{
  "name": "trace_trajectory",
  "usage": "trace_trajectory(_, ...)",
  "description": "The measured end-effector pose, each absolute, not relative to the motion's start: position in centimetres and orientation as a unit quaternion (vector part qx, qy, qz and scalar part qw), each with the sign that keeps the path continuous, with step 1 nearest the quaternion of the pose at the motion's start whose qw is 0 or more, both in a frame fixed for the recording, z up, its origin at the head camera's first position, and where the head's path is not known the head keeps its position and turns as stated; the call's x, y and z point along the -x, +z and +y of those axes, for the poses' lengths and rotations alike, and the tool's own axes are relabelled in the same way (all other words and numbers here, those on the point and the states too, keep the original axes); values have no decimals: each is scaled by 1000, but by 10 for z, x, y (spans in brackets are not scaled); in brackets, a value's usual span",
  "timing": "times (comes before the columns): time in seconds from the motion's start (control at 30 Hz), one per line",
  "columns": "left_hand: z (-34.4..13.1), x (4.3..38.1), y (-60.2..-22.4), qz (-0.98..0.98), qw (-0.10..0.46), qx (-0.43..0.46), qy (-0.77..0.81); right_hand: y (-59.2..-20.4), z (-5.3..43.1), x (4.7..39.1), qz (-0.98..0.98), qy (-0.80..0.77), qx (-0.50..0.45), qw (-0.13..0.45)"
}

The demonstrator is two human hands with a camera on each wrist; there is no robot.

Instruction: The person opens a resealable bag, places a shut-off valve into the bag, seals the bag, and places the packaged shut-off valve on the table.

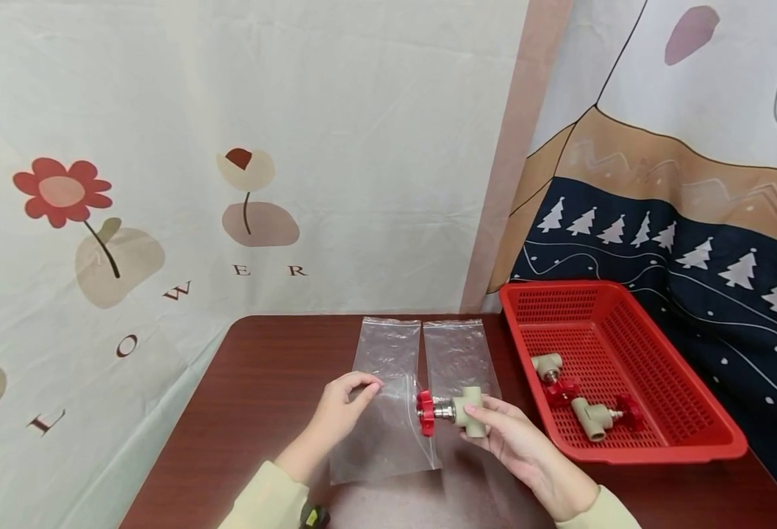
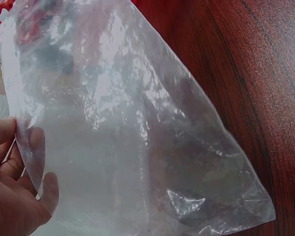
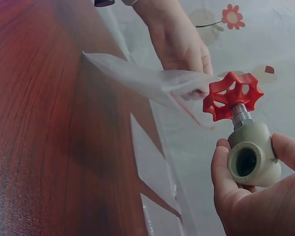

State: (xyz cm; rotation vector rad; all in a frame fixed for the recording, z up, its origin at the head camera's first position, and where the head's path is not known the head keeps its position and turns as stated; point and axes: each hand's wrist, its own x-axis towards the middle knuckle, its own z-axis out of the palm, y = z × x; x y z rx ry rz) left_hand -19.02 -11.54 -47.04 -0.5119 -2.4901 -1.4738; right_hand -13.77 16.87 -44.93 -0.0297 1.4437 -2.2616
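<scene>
My left hand (image 1: 340,406) pinches the edge of a clear zip bag (image 1: 378,448), which hangs just above the table. In the left wrist view the bag (image 2: 113,132) spreads wide, with fingers partly seen through its film. My right hand (image 1: 523,452) grips the grey-green body of a valve (image 1: 470,413) with a metal stem and a red handwheel. The wheel points left, close by the bag's zip edge; whether it touches the film I cannot tell. In the right wrist view the valve's (image 3: 255,155) round pipe opening faces the camera, with thumb and fingers around the body.
Two more clear zip bags (image 1: 388,345) lie flat side by side toward the back of the dark red wooden table (image 1: 276,353). At the right stands a red plastic basket (image 1: 679,382) holding two similar valves (image 1: 589,419). Printed cloth (image 1: 375,147) hangs behind the table.
</scene>
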Motion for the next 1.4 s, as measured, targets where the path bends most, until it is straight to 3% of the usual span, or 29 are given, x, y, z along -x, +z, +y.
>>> trace_trajectory(0.53,-114,189,-467,-828,61,187,-524,-460,165,143,551,-811,-30,196)
trace_trajectory(1.0,-106,187,-469,-825,69,173,-534,-455,149,141,659,-742,-50,112)
trace_trajectory(1.4,-93,166,-426,-836,47,145,-527,-449,133,137,725,-686,-9,60)
